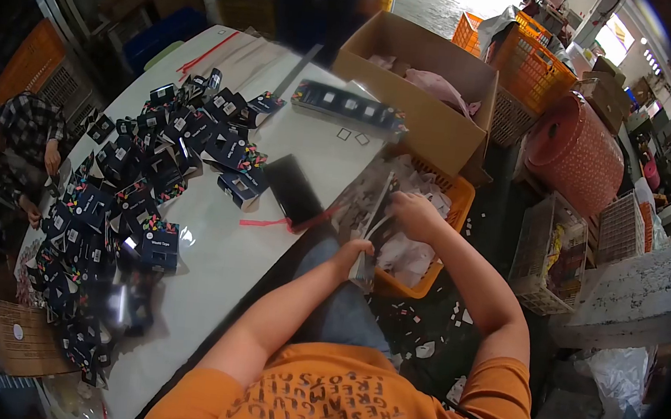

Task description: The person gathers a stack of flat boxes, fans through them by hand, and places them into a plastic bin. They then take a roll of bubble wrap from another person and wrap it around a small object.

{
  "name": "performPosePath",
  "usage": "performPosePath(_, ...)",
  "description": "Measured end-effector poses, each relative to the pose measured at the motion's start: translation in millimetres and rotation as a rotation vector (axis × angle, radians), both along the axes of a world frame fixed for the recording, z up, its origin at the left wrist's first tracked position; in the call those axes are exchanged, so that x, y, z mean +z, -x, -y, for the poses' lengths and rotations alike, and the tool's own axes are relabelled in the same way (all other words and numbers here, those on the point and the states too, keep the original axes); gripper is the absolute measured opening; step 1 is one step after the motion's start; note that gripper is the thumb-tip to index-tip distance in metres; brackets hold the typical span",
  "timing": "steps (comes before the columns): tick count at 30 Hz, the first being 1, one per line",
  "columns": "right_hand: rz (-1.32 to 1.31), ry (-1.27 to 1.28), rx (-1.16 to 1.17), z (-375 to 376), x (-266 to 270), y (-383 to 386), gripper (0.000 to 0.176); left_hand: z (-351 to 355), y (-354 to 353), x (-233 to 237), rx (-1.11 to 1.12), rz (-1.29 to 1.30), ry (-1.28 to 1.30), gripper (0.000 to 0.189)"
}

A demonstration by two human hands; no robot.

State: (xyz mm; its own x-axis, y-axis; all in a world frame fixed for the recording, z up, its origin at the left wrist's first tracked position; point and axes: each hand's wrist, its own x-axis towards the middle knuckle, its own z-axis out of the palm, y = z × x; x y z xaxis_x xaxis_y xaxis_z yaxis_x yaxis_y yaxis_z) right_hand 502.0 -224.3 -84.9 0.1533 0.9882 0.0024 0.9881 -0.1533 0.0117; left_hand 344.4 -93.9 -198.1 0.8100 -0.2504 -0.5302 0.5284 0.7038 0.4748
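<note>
Head: hands (352, 257) at glossy packaging (361, 274)

Tbl (211, 266) wht, crate (465, 198) orng, boxes (159, 247) dk w/ multicol. corners.

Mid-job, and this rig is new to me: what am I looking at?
No machine: these are a person's bare hands, filmed by a camera worn on that person's head, looking forward and down. The left hand holds a blurred thin item; the right hand is beside it, its grip unclear. On the white table lie a heap of dark cartons, a dark slab and a red strip. An orange basket stands beside the table; another person is at the picture's left edge.
</note>
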Motion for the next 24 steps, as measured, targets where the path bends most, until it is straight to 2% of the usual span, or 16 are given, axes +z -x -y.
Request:
performPosePath(6, -0.024, 0.194, -0.106, -4.0, 2.3, -1.3, 0.032, 2.8, -0.1, 4.0, 0.009, 0.001, -0.011, 0.020)
performPosePath(7, -0.023, 0.192, -0.103, -2.2, 6.4, -4.0, 0.032, 1.8, 0.3, 6.7, 0.012, 0.001, -0.013, 0.020)
performPosePath(9, -0.241, 0.035, -0.028, 4.3, 17.1, -10.0, 0.032, 0.9, 3.9, 13.4, 0.001, -0.004, 0.005, 0.017)
performPosePath(13, -0.239, 0.100, -0.147, 7.3, 26.6, -9.7, 0.037, 2.8, 4.7, 21.7, 0.019, -0.040, -0.004, 0.014)
performPosePath(15, -0.100, 0.381, -0.254, 2.2, 23.7, -11.3, 0.044, 3.4, 3.9, 17.3, -0.011, -0.015, -0.005, 0.015)
performPosePath(16, -0.099, 0.378, -0.253, 3.0, 23.6, -10.9, 0.044, 4.3, 3.7, 15.5, -0.009, -0.013, -0.008, 0.015)
performPosePath(18, -0.236, 0.147, -0.284, 4.0, 24.6, -8.8, 0.048, 5.9, 2.6, 13.9, 0.040, 0.112, -0.102, 0.016)
performPosePath(22, -0.295, 0.233, -0.262, 4.3, 28.7, -12.6, 0.049, 4.9, 3.6, 12.0, 0.022, 0.133, -0.116, 0.017)
performPosePath(24, -0.367, 0.074, 0.028, 10.3, 24.8, -20.7, 0.047, 9.5, 1.9, 11.4, 0.129, 0.100, -0.095, 0.011)
